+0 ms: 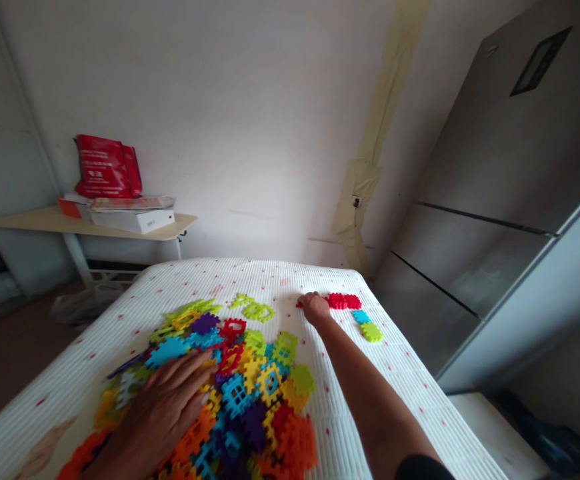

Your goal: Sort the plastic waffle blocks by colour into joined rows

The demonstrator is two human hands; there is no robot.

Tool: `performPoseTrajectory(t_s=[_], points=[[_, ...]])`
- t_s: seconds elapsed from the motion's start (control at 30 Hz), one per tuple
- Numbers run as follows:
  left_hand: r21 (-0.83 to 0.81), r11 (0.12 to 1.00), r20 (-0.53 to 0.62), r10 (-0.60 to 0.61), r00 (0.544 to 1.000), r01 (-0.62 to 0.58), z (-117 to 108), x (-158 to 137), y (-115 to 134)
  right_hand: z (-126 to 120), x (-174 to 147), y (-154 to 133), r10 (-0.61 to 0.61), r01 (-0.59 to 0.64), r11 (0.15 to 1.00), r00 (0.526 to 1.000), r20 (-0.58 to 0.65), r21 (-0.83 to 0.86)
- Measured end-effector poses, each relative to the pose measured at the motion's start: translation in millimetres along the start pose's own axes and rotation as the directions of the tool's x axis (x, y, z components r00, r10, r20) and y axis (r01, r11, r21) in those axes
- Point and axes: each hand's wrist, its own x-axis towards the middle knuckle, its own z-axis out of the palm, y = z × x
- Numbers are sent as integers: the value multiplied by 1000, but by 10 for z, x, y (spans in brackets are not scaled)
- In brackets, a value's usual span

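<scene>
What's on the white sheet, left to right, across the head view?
Left hand → loose lime pieces → right hand → red pieces → blue piece → solid lime piece. Left out: the mixed pile, which overlaps the left hand.

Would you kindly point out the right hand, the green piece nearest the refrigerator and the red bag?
Right hand [315, 307]: head view, back of the hand.
Green piece [371, 332]: head view, middle of its top.
Red bag [104, 168]: head view, its front.
</scene>
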Motion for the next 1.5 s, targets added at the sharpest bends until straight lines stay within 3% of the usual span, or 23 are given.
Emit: performPoseTrajectory(t_s=[0.23, 0.33, 0.47, 0.63, 0.77, 0.93, 1.1, 1.2, 1.3, 1.5], points=[[22, 999, 35, 41, 999, -42, -39, 7, -14, -119, -45, -158, -54, 58, 996, 997, -64, 72], [58, 997, 49, 45, 998, -48, -36, 1, -8, -214, -53, -430, -159, 173, 971, 983, -93, 165], [67, 997, 59, 41, 997, -45, -23, -6, -10, -299, -32, -899, -357, 346, 868, 933, -35, 357], [38, 999, 64, 31, 997, -34, -12, -9, -38, -236, 3, -1308, -378, 335, 905, 916, 133, 263], [19, 999, 55, 29, 998, -30, -7, -9, -31, -230, -33, -1392, -389, 353, 904, 913, 124, 241], [9, 1000, 40, 29, 999, -30, 13, -13, -32, -403, -130, -1233, -336, 318, 920, 941, 42, 230], [19, 999, 31, 28, 999, -29, 29, -24, -34, -478, -268, -688, -243, 250, 913, 968, -63, 322], [13, 999, 28, 36, 999, -36, 20, -15, -25, -412, -344, -277, -239, 236, 881, 970, -45, 411], [-15, 999, 11, 50, 999, -49, -1, 7, -17, -296, -397, 34, -177, 159, 909, 984, 13, 385], [-36, 998, -10, 54, 998, -54, -3, 16, -32, -41, -539, 211, 104, -88, 948, 994, -34, 306]])
